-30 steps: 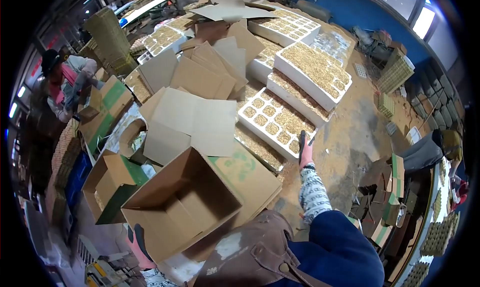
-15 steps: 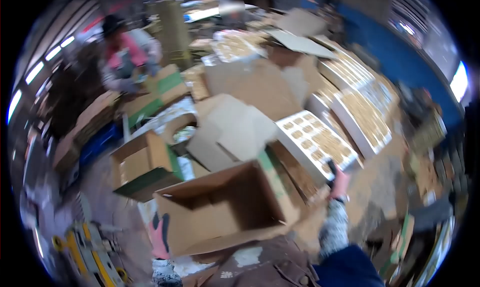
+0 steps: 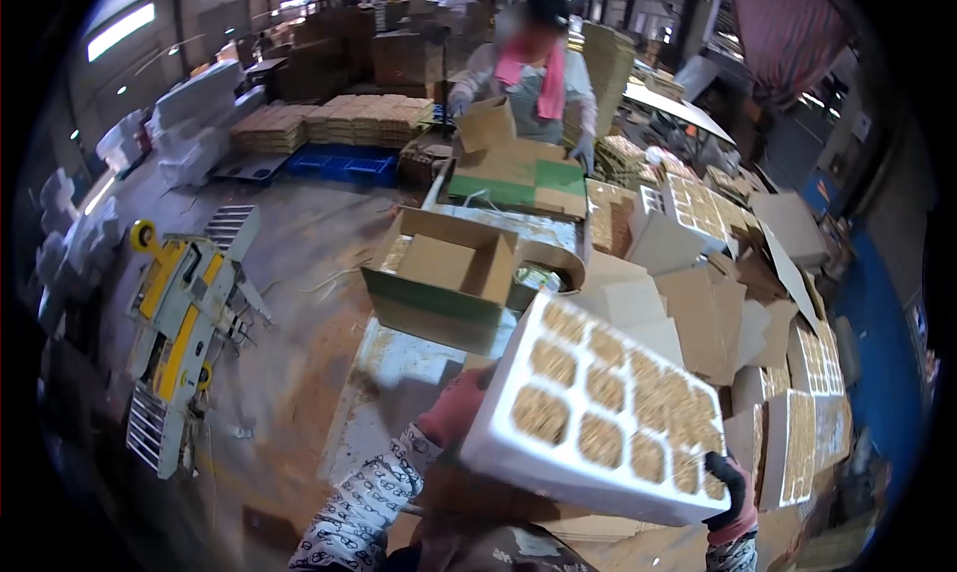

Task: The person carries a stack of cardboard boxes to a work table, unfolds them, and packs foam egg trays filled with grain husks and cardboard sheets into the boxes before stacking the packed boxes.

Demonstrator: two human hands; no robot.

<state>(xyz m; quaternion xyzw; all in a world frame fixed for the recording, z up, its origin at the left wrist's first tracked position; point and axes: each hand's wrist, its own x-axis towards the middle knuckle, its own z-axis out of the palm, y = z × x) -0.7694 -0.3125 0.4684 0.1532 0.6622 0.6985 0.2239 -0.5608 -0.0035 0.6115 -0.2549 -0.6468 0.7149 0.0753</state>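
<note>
A white foam tray (image 3: 588,480), its square cells filled with straw-like material, is held up tilted in front of me. My left hand (image 3: 461,402), in a pink glove, grips its left side, with the fingertips partly hidden. On the lower right corner, my right hand (image 3: 733,497) is closed, its dark-palmed fingers over the edge. Beyond the tray, an open cardboard box (image 3: 439,308) with a green band stands on a pale work table (image 3: 369,397). A round cardboard piece (image 3: 573,263) is beside that box.
A co-worker (image 3: 543,78) stands across the table behind a green-banded box (image 3: 513,178). Flat cardboard (image 3: 698,308) and more filled foam trays (image 3: 797,442) lie at right. A yellow and grey machine (image 3: 184,323) is on the floor at left, with a blue pallet (image 3: 344,165) farther back.
The view has swung left. The foam tray has come off its stack and is now held up between both hands. My left hand has left the empty cardboard box it was touching.
</note>
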